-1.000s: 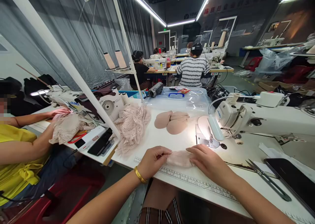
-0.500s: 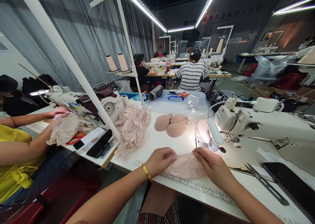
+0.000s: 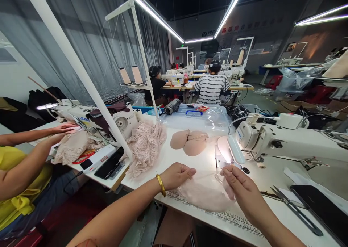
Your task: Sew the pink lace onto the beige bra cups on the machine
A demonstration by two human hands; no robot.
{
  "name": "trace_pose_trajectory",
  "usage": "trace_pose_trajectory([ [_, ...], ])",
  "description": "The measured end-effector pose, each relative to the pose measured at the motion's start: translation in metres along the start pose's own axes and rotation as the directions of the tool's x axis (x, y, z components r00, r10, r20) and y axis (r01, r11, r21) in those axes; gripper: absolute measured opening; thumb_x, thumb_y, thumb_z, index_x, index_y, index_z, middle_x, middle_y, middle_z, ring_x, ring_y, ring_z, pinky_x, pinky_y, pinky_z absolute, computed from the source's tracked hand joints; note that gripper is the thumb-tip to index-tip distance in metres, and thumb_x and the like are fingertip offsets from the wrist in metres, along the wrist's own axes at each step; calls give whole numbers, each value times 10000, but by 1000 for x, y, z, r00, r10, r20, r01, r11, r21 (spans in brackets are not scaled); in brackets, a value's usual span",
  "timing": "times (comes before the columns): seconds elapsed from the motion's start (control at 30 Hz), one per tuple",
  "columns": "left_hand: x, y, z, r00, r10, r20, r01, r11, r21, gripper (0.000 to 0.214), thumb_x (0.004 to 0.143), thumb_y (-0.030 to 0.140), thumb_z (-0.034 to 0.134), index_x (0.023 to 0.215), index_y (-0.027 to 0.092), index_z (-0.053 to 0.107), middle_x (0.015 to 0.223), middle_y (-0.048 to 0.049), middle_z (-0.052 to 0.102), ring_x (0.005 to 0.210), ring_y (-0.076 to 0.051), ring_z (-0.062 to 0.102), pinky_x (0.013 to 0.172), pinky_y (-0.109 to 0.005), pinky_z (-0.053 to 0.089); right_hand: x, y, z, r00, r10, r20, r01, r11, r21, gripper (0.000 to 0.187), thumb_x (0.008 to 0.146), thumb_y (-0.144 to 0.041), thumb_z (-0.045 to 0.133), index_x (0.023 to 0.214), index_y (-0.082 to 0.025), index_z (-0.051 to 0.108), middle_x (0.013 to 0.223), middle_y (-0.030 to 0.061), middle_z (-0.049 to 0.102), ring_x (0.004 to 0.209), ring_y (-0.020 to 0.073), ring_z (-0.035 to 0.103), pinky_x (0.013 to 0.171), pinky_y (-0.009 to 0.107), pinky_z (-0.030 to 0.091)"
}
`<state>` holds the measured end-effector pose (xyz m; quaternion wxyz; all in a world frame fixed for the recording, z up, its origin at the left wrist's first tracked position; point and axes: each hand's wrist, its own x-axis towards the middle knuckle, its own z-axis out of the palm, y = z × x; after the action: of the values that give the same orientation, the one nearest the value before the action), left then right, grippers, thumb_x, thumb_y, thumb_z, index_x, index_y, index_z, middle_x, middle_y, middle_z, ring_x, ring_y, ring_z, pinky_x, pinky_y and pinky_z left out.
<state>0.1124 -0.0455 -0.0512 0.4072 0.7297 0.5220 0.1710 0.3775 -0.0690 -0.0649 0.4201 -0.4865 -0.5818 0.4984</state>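
A sheer pale-pink lace fabric piece point(image 3: 202, 192) spreads between my two hands, above the ruler strip along the table's front edge. My left hand point(image 3: 178, 175), with a gold bracelet at the wrist, pinches the fabric's upper left. At its upper right my right hand point(image 3: 237, 181) is closed on the edge, and a small loop of fabric shows beside the fingertips. Just beyond is the lit needle area of a white sewing machine point(image 3: 252, 134). One beige bra cup point(image 3: 223, 147) rests by the needle; several more cups point(image 3: 194, 147) are stacked on the table.
A heap of pink lace point(image 3: 146, 145) lies at left behind a white slanted pole point(image 3: 78, 73). Thread snips point(image 3: 297, 212) and a black phone point(image 3: 320, 210) sit at right. A clear plastic bin point(image 3: 194, 120) stands behind. A co-worker in yellow point(image 3: 24, 189) sews at left.
My right hand has shifted slightly right and pulled its fabric edge outward, so the piece is spread wider and hangs lower. The left hand stays nearly in place. The view has tilted slightly.
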Motion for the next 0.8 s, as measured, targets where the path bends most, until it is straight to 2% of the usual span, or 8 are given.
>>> trace_pose_trajectory([
  [0.07, 10, 2, -6, 997, 74, -32, -66, 979, 192, 585, 987, 650, 412, 851, 162, 704, 656, 2, 577, 625, -156, 534, 614, -264, 411, 8, 4, -3, 994, 86, 67, -90, 994, 59, 436, 968, -671, 508, 862, -260, 608, 492, -65, 469, 622, 176, 467, 729, 296, 425],
  [0.13, 28, 4, -12, 973, 193, -127, -135, 920, 367, 376, 976, 498, 536, 1047, 170, 707, 918, -59, 702, 849, -222, 639, 781, -326, 493, 20, 11, -8, 983, 126, 130, -136, 988, 69, 438, 944, -657, 560, 802, -244, 598, 567, -44, 530, 619, 164, 450, 658, 287, 401],
  [0.23, 62, 6, -17, 931, 302, -205, -183, 873, 453, 357, 896, 293, 644, 1234, 177, 628, 1312, -141, 635, 1232, -316, 558, 1064, -475, 427, 34, 23, -15, 976, 125, 177, -144, 985, 98, 429, 931, -637, 580, 773, -239, 563, 756, 9, 642, 662, 169, 511, 628, 297, 413],
  [0.4, 99, 5, -18, 916, 314, -249, -183, 880, 438, 104, 881, 163, 551, 921, 181, 645, 978, -121, 688, 1104, -312, 608, 1056, -480, 432, 39, 33, -19, 975, 79, 209, -119, 976, 183, 429, 943, -649, 553, 812, -242, 519, 851, 30, 660, 687, 168, 556, 679, 323, 465],
  [0.47, 97, 9, -19, 911, 284, -300, -151, 904, 399, 75, 870, 169, 542, 861, 188, 614, 856, -98, 652, 993, -295, 620, 980, -448, 459, 39, 33, -19, 976, 71, 206, -112, 975, 190, 431, 945, -646, 549, 814, -237, 527, 829, 23, 656, 664, 161, 547, 668, 319, 462],
  [0.6, 67, 25, -18, 921, 184, -344, -93, 959, 266, 95, 892, 278, 508, 847, 202, 544, 684, -1, 510, 677, -186, 534, 658, -308, 441, 40, 28, -20, 976, 73, 204, -110, 978, 175, 439, 945, -648, 547, 862, -218, 577, 864, 42, 686, 677, 167, 574, 653, 310, 462],
  [0.7, 37, 38, -5, 973, 94, -211, -82, 995, 65, 256, 901, 406, 493, 746, 203, 465, 634, 37, 425, 575, -124, 432, 524, -240, 330, 38, 24, -24, 974, 67, 215, -104, 981, 162, 521, 944, -716, 495, 927, -206, 601, 911, 74, 698, 740, 193, 619, 667, 319, 485],
  [0.8, 15, 47, 15, 999, -40, 12, 41, 967, -251, 297, 825, 443, 572, 716, 198, 445, 638, 49, 404, 580, -103, 387, 519, -226, 276, 33, 21, -29, 971, 41, 238, -75, 988, 135, 638, 941, -794, 397, 954, -198, 624, 835, 61, 663, 758, 205, 624, 710, 339, 507],
])
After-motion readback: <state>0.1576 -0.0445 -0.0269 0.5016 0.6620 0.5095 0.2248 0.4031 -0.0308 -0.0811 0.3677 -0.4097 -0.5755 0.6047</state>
